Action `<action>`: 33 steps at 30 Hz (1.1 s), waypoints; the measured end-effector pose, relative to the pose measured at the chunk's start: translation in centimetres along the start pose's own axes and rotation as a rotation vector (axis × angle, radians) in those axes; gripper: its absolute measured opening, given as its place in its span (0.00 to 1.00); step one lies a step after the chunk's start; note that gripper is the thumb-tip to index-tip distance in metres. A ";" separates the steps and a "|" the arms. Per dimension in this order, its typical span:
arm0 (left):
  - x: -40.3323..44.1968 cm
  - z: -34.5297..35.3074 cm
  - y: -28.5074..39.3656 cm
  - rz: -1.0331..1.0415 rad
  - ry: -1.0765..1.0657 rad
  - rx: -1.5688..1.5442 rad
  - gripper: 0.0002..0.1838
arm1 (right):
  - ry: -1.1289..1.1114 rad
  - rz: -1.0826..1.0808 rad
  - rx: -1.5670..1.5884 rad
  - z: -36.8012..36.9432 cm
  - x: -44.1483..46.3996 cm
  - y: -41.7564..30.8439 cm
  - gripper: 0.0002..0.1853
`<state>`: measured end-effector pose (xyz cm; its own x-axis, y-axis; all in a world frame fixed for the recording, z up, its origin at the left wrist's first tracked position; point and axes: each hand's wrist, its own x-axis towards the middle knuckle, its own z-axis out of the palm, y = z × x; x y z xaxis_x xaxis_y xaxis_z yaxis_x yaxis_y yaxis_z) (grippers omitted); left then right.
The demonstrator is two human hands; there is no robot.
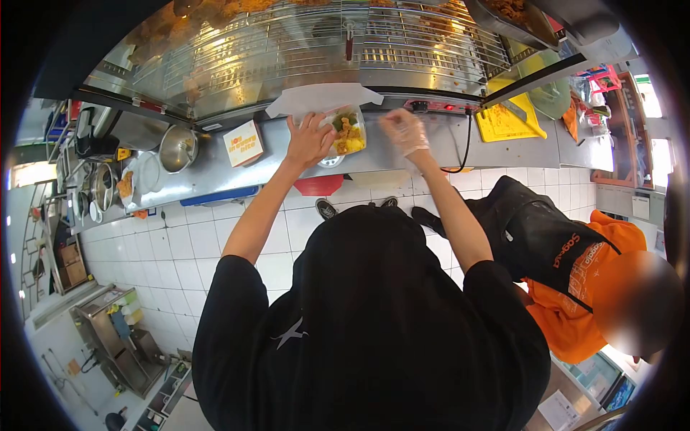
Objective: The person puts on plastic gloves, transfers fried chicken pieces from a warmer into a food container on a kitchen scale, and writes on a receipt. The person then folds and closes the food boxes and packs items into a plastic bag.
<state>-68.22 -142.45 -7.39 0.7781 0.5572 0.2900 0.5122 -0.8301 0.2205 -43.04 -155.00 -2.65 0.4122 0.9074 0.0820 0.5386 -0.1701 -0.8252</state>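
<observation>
An open white takeaway box (358, 136) stands on the metal counter, its lid (327, 93) raised toward the display case. Inside lie green leaves, yellow food (351, 146) and orange-brown pieces. My bare left hand (310, 140) rests on the box's left side with its fingers spread. To the right of the box, apart from it, my right hand (407, 133) is over the counter in a clear plastic glove. Its fingers are blurred, and I cannot make out anything in them.
A closed printed box (243, 143) and a steel bowl (178, 149) are on the counter to the left. At the right lie a yellow board (510, 122) and a black cable (467, 144). The glass display case (302, 61) runs behind. A co-worker in orange (575, 316) stands close by.
</observation>
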 end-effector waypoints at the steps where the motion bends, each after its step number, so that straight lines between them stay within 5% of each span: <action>1: 0.0 0.1 -0.1 -0.008 -0.021 0.004 0.15 | -0.042 -0.027 0.060 0.9 0.0 -1.8 0.11; 4: -0.5 0.3 -0.3 -0.008 -0.019 -0.019 0.14 | -0.093 -0.281 -0.287 3.1 -0.1 -3.3 0.10; 8: -1.0 -2.0 0.1 -0.019 0.189 -0.115 0.11 | 0.095 -0.233 -0.221 3.7 -1.3 -3.5 0.09; 12: -3.6 -5.5 0.6 -0.227 0.420 -0.266 0.09 | 0.315 -0.392 -0.187 -3.8 -1.1 -7.1 0.06; 16: -10.9 -2.0 -1.4 -0.520 0.349 -0.604 0.18 | 0.740 -0.750 -0.309 -12.2 0.5 -14.1 0.05; 19: -16.0 1.2 -2.0 -0.769 -0.085 -0.816 0.29 | 0.666 -0.819 -0.383 -16.4 3.5 -21.3 0.08; 21: -18.8 2.6 -2.1 -0.702 -0.475 -1.020 0.29 | 0.429 -0.743 -0.674 -17.4 6.0 -24.9 0.13; 23: -21.1 4.8 -1.8 -0.807 -0.884 -0.854 0.26 | 0.272 -0.737 -1.057 -17.0 10.2 -24.9 0.17; 25: -28.4 16.2 -3.5 -0.631 -0.856 -0.755 0.24 | 0.109 -0.769 -1.355 -16.4 16.6 -22.7 0.18; 27: -34.3 21.8 -2.2 -0.372 -0.423 -0.490 0.22 | 0.051 -0.672 -1.402 -15.9 21.3 -22.4 0.18; 28: -37.3 24.8 -1.3 -0.474 -0.213 -0.644 0.20 | 0.032 -0.634 -1.418 -15.6 23.4 -22.2 0.18; 31: -42.6 24.2 5.4 -1.478 -0.072 -1.254 0.13 | -0.027 -0.531 -1.468 -14.9 27.4 -21.5 0.18; 33: -47.0 24.3 10.1 -1.578 -0.043 -1.283 0.07 | -0.061 -0.478 -1.500 -14.3 29.1 -21.5 0.18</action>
<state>-90.79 -177.64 -41.44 0.0186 0.6148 -0.7885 0.1303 0.7804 0.6115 -32.09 -130.47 25.44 -0.0119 0.9938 0.1101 0.8295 -0.0517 0.5561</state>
